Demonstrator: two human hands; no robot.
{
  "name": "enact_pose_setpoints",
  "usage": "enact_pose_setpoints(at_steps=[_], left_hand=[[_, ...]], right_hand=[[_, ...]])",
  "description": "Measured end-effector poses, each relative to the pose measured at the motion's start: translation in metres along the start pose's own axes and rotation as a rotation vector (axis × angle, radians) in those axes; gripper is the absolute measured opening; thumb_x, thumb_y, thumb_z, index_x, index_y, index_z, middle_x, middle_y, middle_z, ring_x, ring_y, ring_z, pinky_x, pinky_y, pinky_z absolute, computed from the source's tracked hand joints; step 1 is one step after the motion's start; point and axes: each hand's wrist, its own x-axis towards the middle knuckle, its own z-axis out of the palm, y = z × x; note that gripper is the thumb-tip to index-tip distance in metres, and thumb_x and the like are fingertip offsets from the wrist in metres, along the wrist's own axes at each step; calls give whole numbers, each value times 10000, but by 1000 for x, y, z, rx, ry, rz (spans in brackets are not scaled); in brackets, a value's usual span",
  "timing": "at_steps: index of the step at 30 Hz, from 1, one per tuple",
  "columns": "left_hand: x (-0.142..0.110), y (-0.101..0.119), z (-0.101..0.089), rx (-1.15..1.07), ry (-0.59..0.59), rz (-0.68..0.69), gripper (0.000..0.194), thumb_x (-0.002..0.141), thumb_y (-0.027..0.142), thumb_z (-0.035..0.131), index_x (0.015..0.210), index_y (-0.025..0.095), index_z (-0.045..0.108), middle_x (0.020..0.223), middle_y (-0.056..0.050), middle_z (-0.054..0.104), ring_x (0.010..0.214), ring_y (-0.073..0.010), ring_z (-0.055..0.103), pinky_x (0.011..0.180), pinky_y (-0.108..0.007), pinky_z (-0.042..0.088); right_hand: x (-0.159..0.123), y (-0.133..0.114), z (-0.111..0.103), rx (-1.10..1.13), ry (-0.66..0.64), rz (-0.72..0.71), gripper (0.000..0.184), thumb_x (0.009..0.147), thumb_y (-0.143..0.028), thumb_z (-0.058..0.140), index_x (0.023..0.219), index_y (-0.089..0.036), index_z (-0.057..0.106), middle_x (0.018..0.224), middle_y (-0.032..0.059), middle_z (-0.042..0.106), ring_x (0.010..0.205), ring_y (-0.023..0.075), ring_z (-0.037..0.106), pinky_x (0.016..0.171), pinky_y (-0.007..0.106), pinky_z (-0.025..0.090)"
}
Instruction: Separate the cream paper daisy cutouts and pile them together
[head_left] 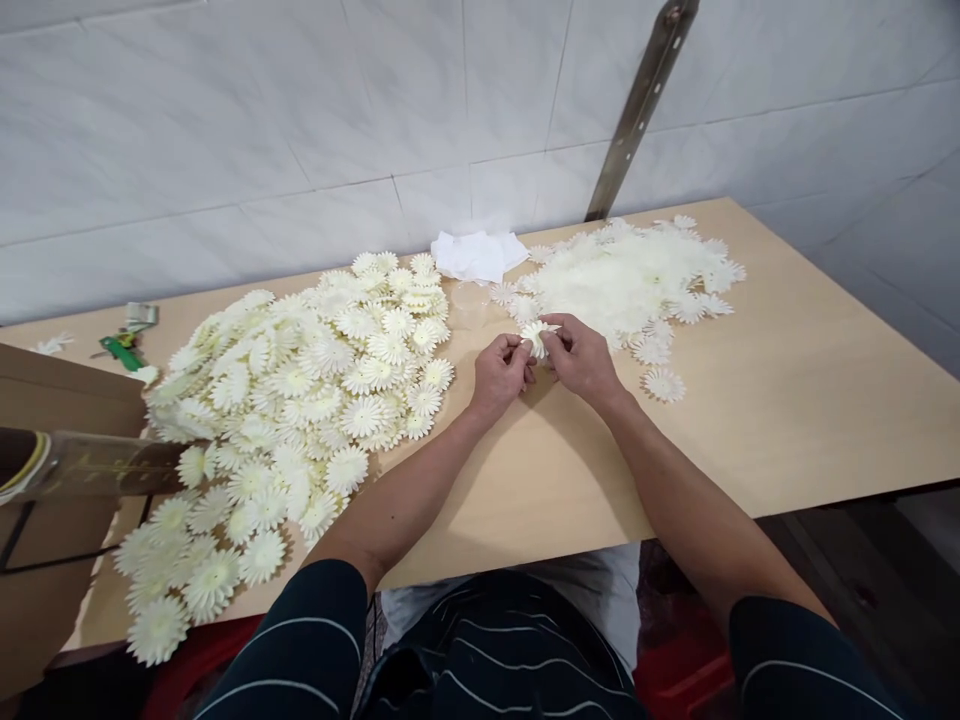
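Observation:
A cream artificial flower is pinched between the fingers of both hands, just above the table. My left hand is closed on its left edge, with the thumb toward the petals. On the other side, my right hand grips the flower between thumb and fingers. To the left spreads a large heap of cream flowers. Behind my right hand lies a pile of flatter, paler petal pieces, and one loose petal piece rests to the right of that hand.
Crumpled white paper lies by the tiled wall between the piles. A green tool sits at the far left. A cardboard box and a brown tube stand at the left edge. A metal upright rises behind the table.

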Motion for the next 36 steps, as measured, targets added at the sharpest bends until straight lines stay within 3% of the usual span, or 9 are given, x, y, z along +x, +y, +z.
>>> enact_pose_setpoints(at_steps=[4,7,10,16,22,26,30,33,36], left_hand=[[0,0,-2,-17,10,5,352,933,504,789,861,208,612,678,16,703,448,-104,572,417,-223,393],[0,2,-4,-16,-2,11,341,944,496,755,802,215,622,582,30,633,455,-125,571,431,-235,403],[0,4,-5,-13,-41,19,362,934,530,742,773,218,650,524,27,592,458,-144,571,439,-249,412],[2,5,-5,-33,-121,52,427,890,614,762,757,223,652,525,12,607,447,-155,570,431,-259,401],[2,7,-5,-55,-145,36,459,854,635,770,742,231,582,517,17,590,423,-136,520,420,-250,365],[3,9,-7,-53,-121,18,442,830,615,777,743,236,567,511,23,579,416,-138,503,412,-253,357],[3,11,-8,-83,-65,21,447,862,633,756,793,213,620,591,-4,636,441,-132,539,407,-245,354],[1,12,-8,-103,-33,9,520,845,702,765,858,191,667,666,-21,687,455,-118,570,404,-225,362],[-1,12,-8,-62,-54,20,578,817,748,790,866,182,681,665,-16,686,462,-109,583,412,-210,382]], right_hand=[[-1,6,9,-138,42,-166,607,1033,-573,551,1432,-142,706,1002,140,808,800,271,716,832,425,610],[0,11,13,-182,20,-257,713,1045,-651,528,1505,-126,670,1352,260,776,1065,364,765,966,513,616],[2,14,16,-202,5,-274,747,1073,-696,478,1548,-142,640,1458,266,734,1251,403,735,1044,555,601],[4,16,23,-237,4,-251,677,1134,-621,395,1582,-156,597,1366,254,757,1252,402,721,1105,591,561],[2,1,14,-290,-62,-223,641,1134,-541,460,1643,-160,539,1249,211,756,1091,361,732,998,496,578],[2,-10,10,-306,-149,-204,445,1143,-507,495,1414,-206,679,1195,160,783,1115,321,721,972,411,555],[6,-15,9,-387,-159,-134,350,1172,-481,447,1212,-216,671,1041,130,805,1002,298,738,837,340,500],[9,-13,4,-400,-56,-84,293,1172,-442,430,1106,-234,625,874,94,754,860,288,716,754,329,438],[13,-7,-2,-253,99,-75,286,1147,-415,466,912,-269,538,747,46,653,746,253,644,730,337,421]])
